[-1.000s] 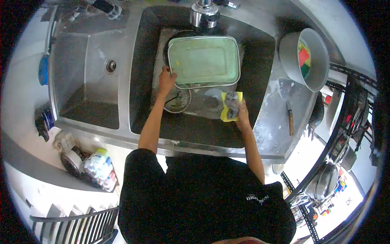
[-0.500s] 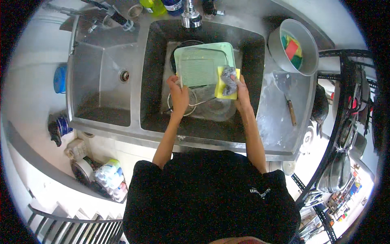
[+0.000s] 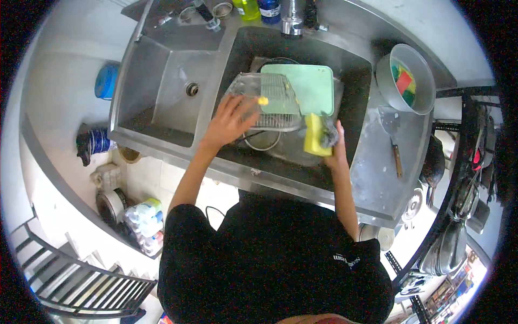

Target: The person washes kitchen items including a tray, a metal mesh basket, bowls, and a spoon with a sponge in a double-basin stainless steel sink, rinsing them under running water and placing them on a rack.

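My right hand (image 3: 338,151) grips a yellow sponge (image 3: 313,135) together with a grey wad of scouring mesh (image 3: 328,132) over the right part of the sink. My left hand (image 3: 232,121), blurred, is spread at the left side of a wire rack (image 3: 278,97); whether it touches the rack I cannot tell. By its fingertips shows a small yellow bit (image 3: 263,101) that I cannot make out. The rack tilts over a light green tray (image 3: 315,89), covering its left part. Below the rack a round metal rim (image 3: 263,141) shows in the sink.
The deep sink basin (image 3: 353,108) has a second basin (image 3: 162,102) to its left. On the right ledge are a grey bowl (image 3: 386,81) with coloured sponges and a wooden-handled spatula (image 3: 396,159). A faucet (image 3: 292,24) and bottles (image 3: 269,11) line the back.
My left hand has let go of the rack's lower left edge and opened. The rack has shifted left off the green tray. The sponge has turned and moved nearer me. The view has swung.
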Demonstrator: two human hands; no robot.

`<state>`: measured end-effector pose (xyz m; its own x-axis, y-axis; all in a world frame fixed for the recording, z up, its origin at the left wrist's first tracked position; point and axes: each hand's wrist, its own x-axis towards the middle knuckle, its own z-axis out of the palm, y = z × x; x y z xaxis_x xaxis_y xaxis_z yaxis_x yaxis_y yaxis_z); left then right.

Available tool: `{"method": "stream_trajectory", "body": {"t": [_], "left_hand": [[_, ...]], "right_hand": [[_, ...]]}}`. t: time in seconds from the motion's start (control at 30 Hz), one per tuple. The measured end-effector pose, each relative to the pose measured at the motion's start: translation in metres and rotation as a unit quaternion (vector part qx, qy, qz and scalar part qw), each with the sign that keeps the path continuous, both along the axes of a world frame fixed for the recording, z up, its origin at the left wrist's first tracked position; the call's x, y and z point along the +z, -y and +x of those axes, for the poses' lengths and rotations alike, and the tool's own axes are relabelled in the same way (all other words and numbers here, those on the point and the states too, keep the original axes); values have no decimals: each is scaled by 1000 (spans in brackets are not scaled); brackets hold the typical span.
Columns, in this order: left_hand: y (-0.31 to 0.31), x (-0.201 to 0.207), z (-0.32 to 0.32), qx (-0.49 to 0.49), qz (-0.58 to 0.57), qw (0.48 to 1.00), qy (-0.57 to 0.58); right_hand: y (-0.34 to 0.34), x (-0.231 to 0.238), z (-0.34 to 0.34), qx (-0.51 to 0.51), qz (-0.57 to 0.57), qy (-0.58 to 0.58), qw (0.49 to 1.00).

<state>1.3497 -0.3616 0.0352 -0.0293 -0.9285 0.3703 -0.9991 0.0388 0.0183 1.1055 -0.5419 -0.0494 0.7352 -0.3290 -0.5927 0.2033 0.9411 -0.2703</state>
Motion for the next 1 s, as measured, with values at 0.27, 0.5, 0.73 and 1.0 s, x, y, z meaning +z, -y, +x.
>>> {"method": "stream_trajectory", "body": {"t": [0.27, 0.5, 0.73, 1.0], "left_hand": [[-37, -8, -7, -130, 58, 989, 42], [-55, -20, 5, -145, -76, 982, 91], [-73, -81, 43, -18, -45, 988, 148], [-66, -104, 46, -3, -9, 981, 191]], "right_hand": [[-45, -47, 26, 206, -352, -37, 912], [-23, -72, 51, 258, -235, 5, 937], [-11, -67, 126, 244, -383, 1, 891], [-1, -148, 123, 206, -471, -46, 857]]}}
